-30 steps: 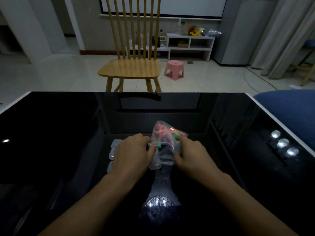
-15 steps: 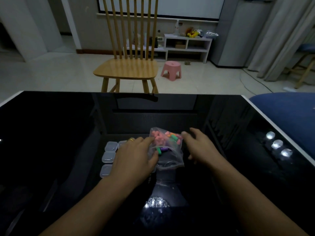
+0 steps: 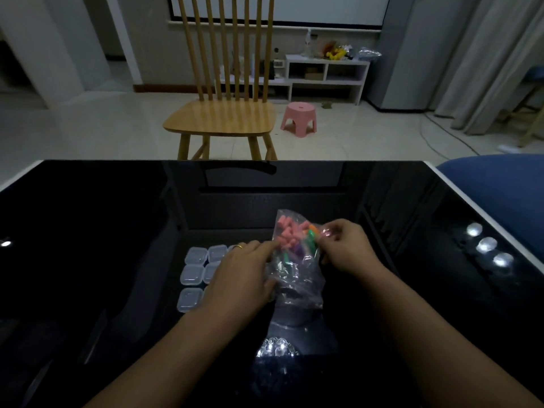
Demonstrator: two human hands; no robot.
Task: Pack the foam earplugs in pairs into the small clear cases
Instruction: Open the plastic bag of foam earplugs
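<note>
- Two bare forearms come in from the bottom edge over a glossy black counter [image 3: 88,231], which mirrors a bright ceiling lamp just in front of the person.
- The left hand [image 3: 240,275] lies palm down, a gold ring [image 3: 240,246] on one finger, its fingertips pressed on the left edge of a clear plastic bag [image 3: 294,269]; it is pinching or pinning the film, though the exact grip is hidden under the hand.
- The right hand [image 3: 347,248] is closed in a pinch on the bag's upper right corner, thumb and forefinger clamped on the plastic.
- The bag stands between the two hands, its lower part crumpled and resting on the counter.
- Inside its upper half sit the foam earplugs [image 3: 287,234]: mostly pink, with some green, purple and orange ones towards the right.
- Left of the bag, partly covered by the left hand, the small clear cases [image 3: 192,273] lie in a tight grid on the counter, lids shut and touching one another.
- Three spots of reflected light show near the counter's right edge, beside a blue cushion [image 3: 500,189].
- Beyond the counter's far edge stands a wooden chair [image 3: 220,119] with a tall slatted back, facing the counter.
- Further back on the pale tiled floor are a pink stool [image 3: 298,119] and a low white shelf unit [image 3: 326,75] against the wall.
</note>
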